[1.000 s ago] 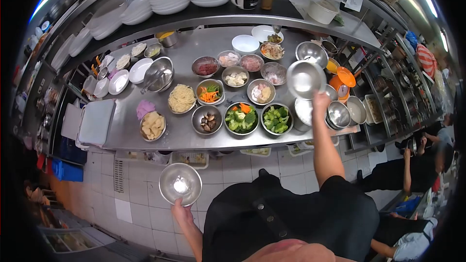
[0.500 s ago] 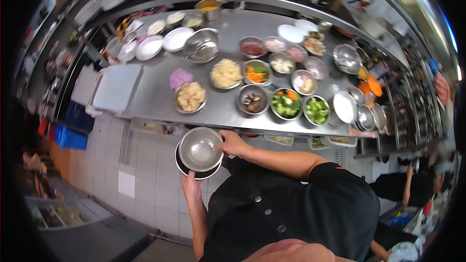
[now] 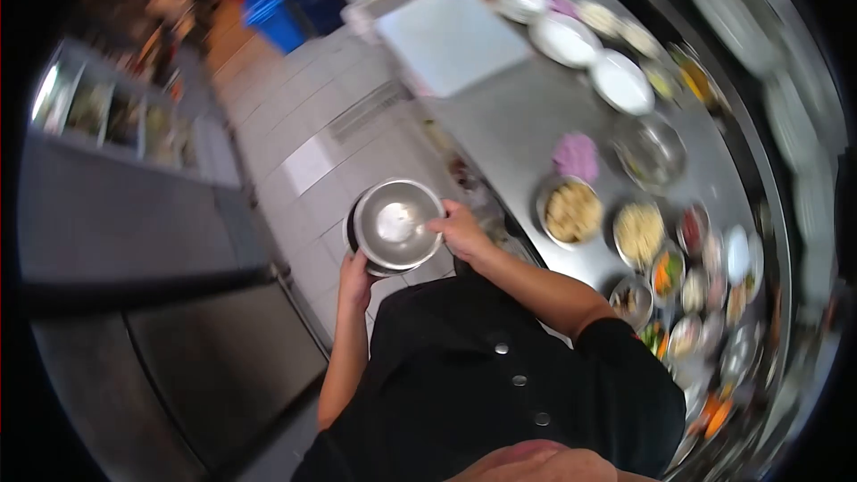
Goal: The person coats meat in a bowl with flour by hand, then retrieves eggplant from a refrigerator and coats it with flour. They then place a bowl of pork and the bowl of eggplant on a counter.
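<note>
In front of my body I hold a metal bowl (image 3: 398,224) with a second, dark-inside bowl (image 3: 351,230) showing beneath it at the left. My right hand (image 3: 461,230) grips the metal bowl at its right rim, thumb over the edge. At the lower left, my left hand (image 3: 355,279) is closed on the lower bowl. The metal bowl looks empty inside. Nearest to my right hand on the steel counter (image 3: 500,138) is a bowl of pale yellow chunks (image 3: 573,212), beside a purple cloth (image 3: 576,157).
Bowls of noodles (image 3: 639,234) and vegetables stand along the counter at the right. A white board (image 3: 453,38) lies at its far end. A blue bin (image 3: 274,18) stands on the floor. Left is a grey refrigerated counter (image 3: 134,214) with food trays.
The view has turned left, so the counter now lies to the right and the refrigerated counter fills more of the left. Both hands still hold the stacked bowls.
</note>
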Tool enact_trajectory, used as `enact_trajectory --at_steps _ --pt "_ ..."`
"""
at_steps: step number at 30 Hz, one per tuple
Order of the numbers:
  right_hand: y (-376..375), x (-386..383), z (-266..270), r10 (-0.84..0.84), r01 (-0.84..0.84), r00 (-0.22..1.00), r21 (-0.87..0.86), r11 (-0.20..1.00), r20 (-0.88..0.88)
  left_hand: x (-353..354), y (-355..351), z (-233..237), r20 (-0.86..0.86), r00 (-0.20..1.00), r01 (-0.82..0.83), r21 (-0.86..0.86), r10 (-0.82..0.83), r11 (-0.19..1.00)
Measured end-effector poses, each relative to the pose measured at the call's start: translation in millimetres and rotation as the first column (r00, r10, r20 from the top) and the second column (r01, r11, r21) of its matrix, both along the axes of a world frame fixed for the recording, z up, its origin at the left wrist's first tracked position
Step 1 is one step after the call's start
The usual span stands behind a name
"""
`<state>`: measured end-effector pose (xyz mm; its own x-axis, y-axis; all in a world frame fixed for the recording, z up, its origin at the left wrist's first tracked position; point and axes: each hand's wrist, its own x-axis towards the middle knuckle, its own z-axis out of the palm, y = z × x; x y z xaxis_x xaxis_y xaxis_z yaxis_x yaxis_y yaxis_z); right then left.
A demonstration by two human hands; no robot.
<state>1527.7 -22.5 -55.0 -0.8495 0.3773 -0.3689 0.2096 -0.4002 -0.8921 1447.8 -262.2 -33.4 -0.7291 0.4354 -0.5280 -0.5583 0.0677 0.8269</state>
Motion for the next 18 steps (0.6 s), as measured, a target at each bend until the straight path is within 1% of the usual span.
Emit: enact_trajectory --at_steps 1,2,3,4,5,7,8,9,10,11,12,13,14,15,16,17,18 --pt "-1.1 -24.9 3.9 0.043 -0.046 0.998 0.05 0.998 0.048 -14.1 -4.9 3.2 0.007 0.999 -0.042 -0.005 0.042 0.999" --pt "-6.2 -51.5 8.1 0.06 -0.061 0.998 0.025 0.998 0.022 -32.8 -16.5 -1.9 0.053 0.997 -0.049 0.041 0.047 0.998" --pt "-11.6 -79.6 9.9 0.069 -0.069 0.998 -0.002 0.998 -0.002 -48.9 -23.5 4.3 0.037 0.995 -0.095 0.041 0.094 0.995" --pt "-14.5 -109.2 -3.2 0.093 -0.093 0.996 -0.024 0.995 -0.012 -67.0 -32.0 10.6 0.025 0.991 -0.132 0.04 0.131 0.99" --pt "-17.2 -138.4 -19.2 0.109 -0.11 0.994 -0.042 0.993 -0.018 -87.7 -47.8 12.3 0.019 0.979 -0.206 0.041 0.205 0.978" --pt "-22.5 -193.4 -14.8 0.125 -0.125 0.992 -0.045 0.991 0.004 -131.5 -76.2 9.2 0.052 0.976 -0.212 0.023 0.211 0.977" --pt "-26.0 -222.8 -19.6 0.108 -0.108 0.994 -0.023 0.994 0.009 -160.0 -100.8 1.7 0.029 0.973 -0.229 0.025 0.229 0.973" --pt "-26.5 -254.0 -30.1 0.085 -0.085 0.996 0.001 0.996 0.008 -194.7 -125.5 -3.2 0.004 0.95 -0.312 0.02 0.312 0.95" --pt "-12.4 -280.6 -65.2 0.134 -0.147 0.985 0.116 0.982 0.11 -229.7 -152.2 -8.8 -0.019 0.921 -0.388 0.018 0.388 0.921" --pt "-12.1 -305.5 -71.1 0.102 -0.109 0.991 0.086 0.99 0.084 -267.1 -181.7 -13.8 -0.066 0.887 -0.457 0.006 0.457 0.889" --pt "-10.4 -329.1 -79.4 0.059 -0.072 0.994 0.144 0.987 0.091 -307.7 -211.4 -16.5 -0.11 0.845 -0.526 -0.001 0.523 0.85" --pt "-8.1 -356.4 -87.7 0.014 -0.034 0.995 0.202 0.979 0.1 -353.1 -242.5 -7.8 -0.161 0.805 -0.581 -0.013 0.572 0.814" --pt "6.1 -375.4 -104.3 -0.026 -0.006 0.99 0.226 0.974 0.138 -390.4 -267.3 4.0 -0.211 0.76 -0.633 -0.028 0.614 0.774" --pt "13.0 -391.6 -114.7 -0.07 0.024 0.982 0.248 0.968 0.177 -427.0 -289.0 20.0 -0.231 0.721 -0.672 -0.002 0.654 0.74" --pt "5.4 -412.0 -84.0 -0.096 0.058 0.963 0.154 0.986 0.252 -469.4 -314.0 40.5 -0.26 0.68 -0.705 0.025 0.686 0.709" --pt "22.3 -431.4 -108.5 -0.131 0.083 0.962 0.201 0.976 0.238 -511.8 -338.5 59.1 -0.319 0.651 -0.719 0.034 0.689 0.694" --pt "21.3 -453.1 -103.9 -0.206 0.148 0.959 0.278 0.949 0.192 -551.9 -359.6 75.6 -0.373 0.623 -0.729 0.041 0.688 0.683"
